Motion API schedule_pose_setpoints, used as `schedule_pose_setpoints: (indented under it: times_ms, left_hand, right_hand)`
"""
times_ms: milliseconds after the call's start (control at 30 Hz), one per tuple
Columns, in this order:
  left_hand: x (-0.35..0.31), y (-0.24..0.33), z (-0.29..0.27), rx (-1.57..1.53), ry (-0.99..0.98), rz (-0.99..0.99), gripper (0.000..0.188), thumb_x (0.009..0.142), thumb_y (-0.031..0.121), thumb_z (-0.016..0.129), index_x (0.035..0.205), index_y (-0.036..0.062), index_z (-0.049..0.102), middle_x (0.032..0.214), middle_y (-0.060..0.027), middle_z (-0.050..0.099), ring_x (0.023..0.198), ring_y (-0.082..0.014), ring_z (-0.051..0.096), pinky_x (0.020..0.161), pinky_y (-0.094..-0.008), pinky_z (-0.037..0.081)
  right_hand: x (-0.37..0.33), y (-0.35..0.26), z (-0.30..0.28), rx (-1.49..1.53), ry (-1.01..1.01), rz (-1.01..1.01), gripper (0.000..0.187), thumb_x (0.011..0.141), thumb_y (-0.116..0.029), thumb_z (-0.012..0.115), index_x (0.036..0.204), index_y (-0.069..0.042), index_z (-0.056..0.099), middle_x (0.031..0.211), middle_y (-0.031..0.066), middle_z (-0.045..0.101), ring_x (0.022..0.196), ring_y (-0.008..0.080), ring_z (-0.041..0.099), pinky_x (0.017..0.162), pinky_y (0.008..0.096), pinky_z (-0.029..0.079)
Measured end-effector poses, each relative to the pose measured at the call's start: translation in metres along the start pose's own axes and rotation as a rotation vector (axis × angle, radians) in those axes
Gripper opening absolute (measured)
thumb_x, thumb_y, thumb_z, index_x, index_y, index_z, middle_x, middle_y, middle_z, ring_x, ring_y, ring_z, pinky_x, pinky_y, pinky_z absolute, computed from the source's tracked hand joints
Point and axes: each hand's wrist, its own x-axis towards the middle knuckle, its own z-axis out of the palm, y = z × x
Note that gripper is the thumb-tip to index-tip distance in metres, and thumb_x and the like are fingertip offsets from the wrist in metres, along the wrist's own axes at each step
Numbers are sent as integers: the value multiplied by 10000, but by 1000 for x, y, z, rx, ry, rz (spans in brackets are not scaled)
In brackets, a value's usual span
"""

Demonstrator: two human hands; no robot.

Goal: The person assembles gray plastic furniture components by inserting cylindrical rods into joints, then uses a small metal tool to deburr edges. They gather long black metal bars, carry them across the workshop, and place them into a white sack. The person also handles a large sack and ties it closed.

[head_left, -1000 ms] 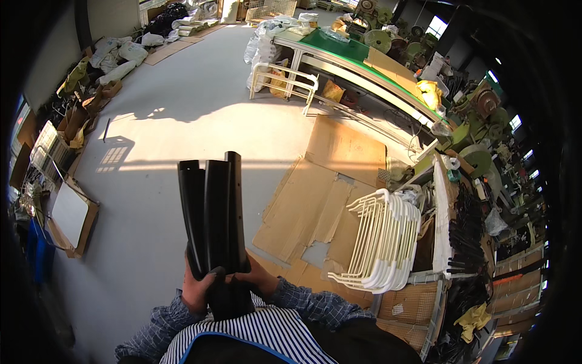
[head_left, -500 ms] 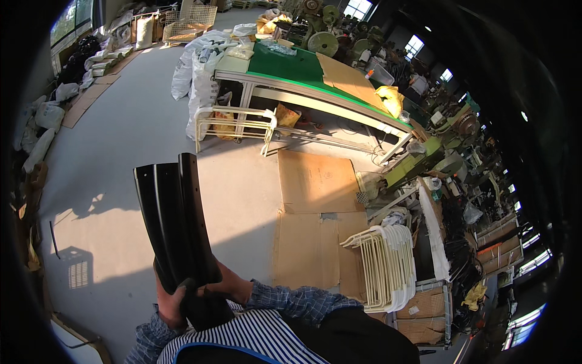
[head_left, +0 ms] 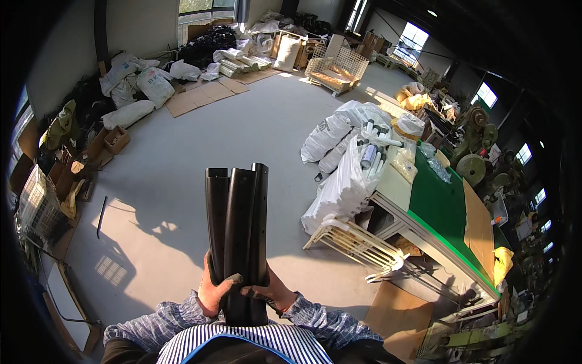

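Several long black curved channel-shaped pieces (head_left: pixel 240 218), with small holes near their ends, stand bundled upright in front of my body. Around the left side of the bundle my left hand (head_left: pixel 214 292) is closed, its thumb lying across the front. My right hand (head_left: pixel 277 291) grips the right side at about the same height, thumb also across the front. The far ends of the pieces point away from me, and their lower ends reach my striped apron (head_left: pixel 242 343). Fingers behind the bundle are hidden.
A green-topped workbench (head_left: pixel 433 188) stands at the right, with white sacks of tubes (head_left: pixel 342 188) at its near end. Cream bent-tube frames (head_left: pixel 357 246) lean below it. A wire-mesh cage (head_left: pixel 336 67) stands far ahead. Stuffed sacks (head_left: pixel 154 87) line the left wall.
My view has swung left, bringing the left wall and mesh cage further in. The black pieces have come from tilted to nearly upright, still held in both hands.
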Motion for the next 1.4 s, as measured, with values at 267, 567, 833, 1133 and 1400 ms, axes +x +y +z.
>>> schedule_pose_setpoints:
  times_ms: [267, 567, 833, 1133, 1400]
  left_hand:
    - [405, -19, -9, -90, -212, 10, 1012, 774, 232, 790, 1515, -11, 144, 1486, -212, 344, 1386, -297, 359, 1157, -425, 302]
    - [857, -37, 9, 387, -410, -88, 1211, 695, 549, 799, 1548, 45, 103, 1486, -287, 289, 1397, -422, 313, 1158, -496, 312]
    - [1167, -18, -77, 17, -149, -29, 1042, 768, 157, 789, 1552, 37, 113, 1535, -182, 306, 1429, -295, 298, 1181, -419, 251]
    - [1547, -55, -184, 151, -56, 51, 1041, 792, 395, 765, 1541, 33, 140, 1528, -228, 276, 1439, -362, 266, 1186, -466, 252]
    - [1881, -53, -309, -172, 50, -75, 838, 774, 154, 800, 1457, -2, 339, 1416, -161, 471, 1314, -252, 442, 1121, -384, 345]
  right_hand:
    - [267, -105, -209, 237, 194, -65, 690, 807, -72, 792, 1379, -48, 408, 1084, 99, 643, 874, 164, 681, 741, 253, 568]
    - [579, -201, -474, 95, 316, -247, 388, 1004, -136, 527, 1359, -4, 443, 1284, 151, 579, 1092, 249, 623, 916, 353, 545]
    - [913, -329, -606, -38, 155, -83, 502, 867, -92, 694, 1312, 3, 480, 1197, 89, 621, 1046, 188, 614, 891, 317, 507]
    - [1274, -435, -740, -106, 132, -81, 614, 874, -93, 732, 1385, -12, 402, 1288, 134, 580, 1129, 240, 609, 952, 341, 520]
    - [1606, -517, -812, 91, 143, 24, 542, 873, -176, 743, 1320, -15, 482, 1203, 109, 610, 1069, 231, 625, 892, 330, 546]
